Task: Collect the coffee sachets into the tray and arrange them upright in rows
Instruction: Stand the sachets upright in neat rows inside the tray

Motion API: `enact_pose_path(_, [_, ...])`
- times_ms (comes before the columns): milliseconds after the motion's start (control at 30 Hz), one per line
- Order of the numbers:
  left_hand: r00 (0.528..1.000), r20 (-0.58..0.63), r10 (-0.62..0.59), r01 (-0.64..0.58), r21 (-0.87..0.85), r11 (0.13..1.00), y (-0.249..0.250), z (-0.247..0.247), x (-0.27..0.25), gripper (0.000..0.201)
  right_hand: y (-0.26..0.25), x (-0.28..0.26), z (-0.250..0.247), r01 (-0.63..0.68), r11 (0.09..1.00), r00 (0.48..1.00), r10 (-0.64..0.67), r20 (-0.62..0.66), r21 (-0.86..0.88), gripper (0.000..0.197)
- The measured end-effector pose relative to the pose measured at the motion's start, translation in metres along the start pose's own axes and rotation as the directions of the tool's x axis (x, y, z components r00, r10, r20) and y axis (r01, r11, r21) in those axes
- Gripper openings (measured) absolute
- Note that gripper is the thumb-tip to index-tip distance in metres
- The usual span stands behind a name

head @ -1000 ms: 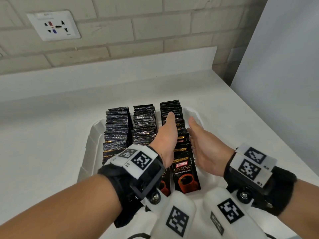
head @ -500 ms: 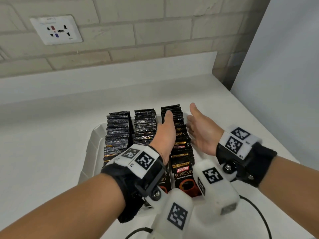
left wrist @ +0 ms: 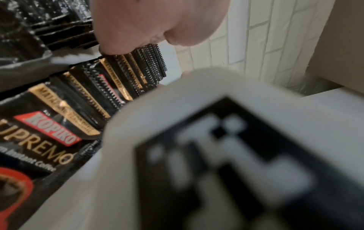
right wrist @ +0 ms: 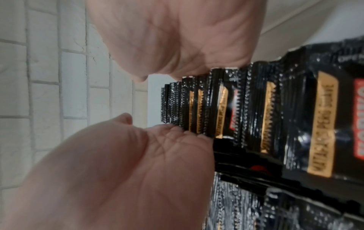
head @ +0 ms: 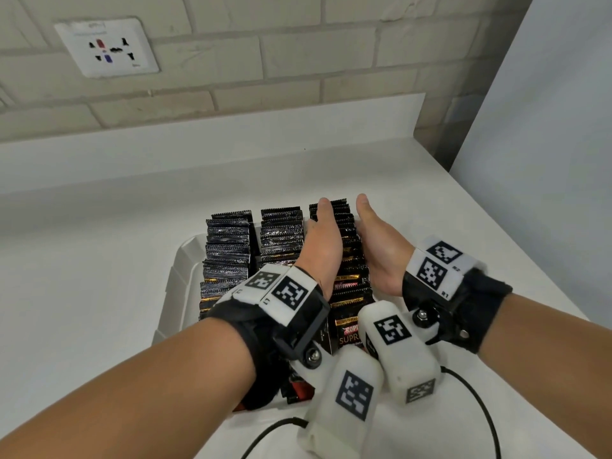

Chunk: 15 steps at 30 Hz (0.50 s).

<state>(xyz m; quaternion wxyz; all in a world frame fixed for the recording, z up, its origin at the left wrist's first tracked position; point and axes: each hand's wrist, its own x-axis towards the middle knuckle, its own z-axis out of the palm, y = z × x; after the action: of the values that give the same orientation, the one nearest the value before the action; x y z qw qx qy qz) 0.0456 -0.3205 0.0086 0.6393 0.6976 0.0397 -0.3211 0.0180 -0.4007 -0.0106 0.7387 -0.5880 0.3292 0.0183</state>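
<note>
Three rows of black foil coffee sachets (head: 281, 238) stand upright in our white plastic tray (head: 172, 286), which sits on the white tabletop (head: 82, 260) below a pale brick wall (head: 298, 61) with a white socket plate (head: 106, 48). We flank the right-hand row (head: 351, 276) with both hands: our left hand (head: 323, 246) lies flat along its left side, fingers straight, and our right hand (head: 381, 246) lies flat along its right side, thumb pointing away from us. Neither grip closes on anything; both are open, palms facing each other across the row. From the right wrist view, both palms touch the sachets' serrated edges. The nearest sachet (left wrist: 39, 140) in that row leans back, its front label showing. Black wristbands carry white marker blocks (head: 397, 346), and a black cable (head: 477, 409) trails over the tabletop near us.
</note>
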Motion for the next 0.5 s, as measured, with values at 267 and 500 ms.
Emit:
enact_pose_path(267, [0.999,0.030,0.014,-0.014,-0.011,1.000,0.002,-0.004,-0.004,0.098,-0.003,-0.009,0.002,0.024,1.000,1.000,-0.025,-0.013,-0.014,0.062])
enact_pose_path(500, [1.000,0.017,0.006,-0.006,-0.007,1.000,-0.012,-0.001,0.015,0.121,-0.018,-0.032,-0.004,0.019,0.993,0.999,-0.015,0.039,-0.121,0.048])
